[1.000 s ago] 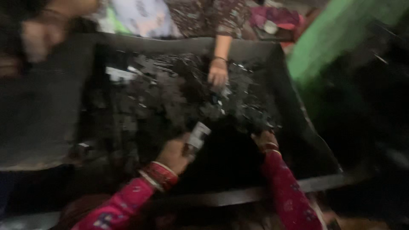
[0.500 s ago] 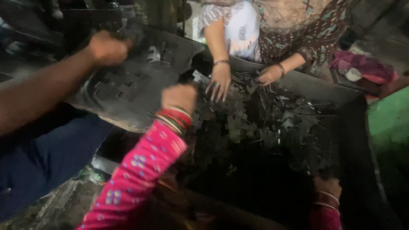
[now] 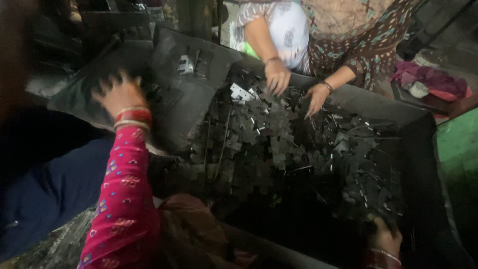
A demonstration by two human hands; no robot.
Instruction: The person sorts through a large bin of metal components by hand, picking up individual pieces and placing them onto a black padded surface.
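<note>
Dark metal pieces are lying heaped in the bin between the hands, the right hand touching their near-right edge, grip hidden, while the left hand is hovering spread-fingered over the grey tray, well left.

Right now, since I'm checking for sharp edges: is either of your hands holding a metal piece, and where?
Left hand, blurred, holds nothing visible. Right hand is sunk in the metal pieces; cannot tell.

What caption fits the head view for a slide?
Left hand spread over a dark tray, right hand in a bin of metal pieces.
</note>
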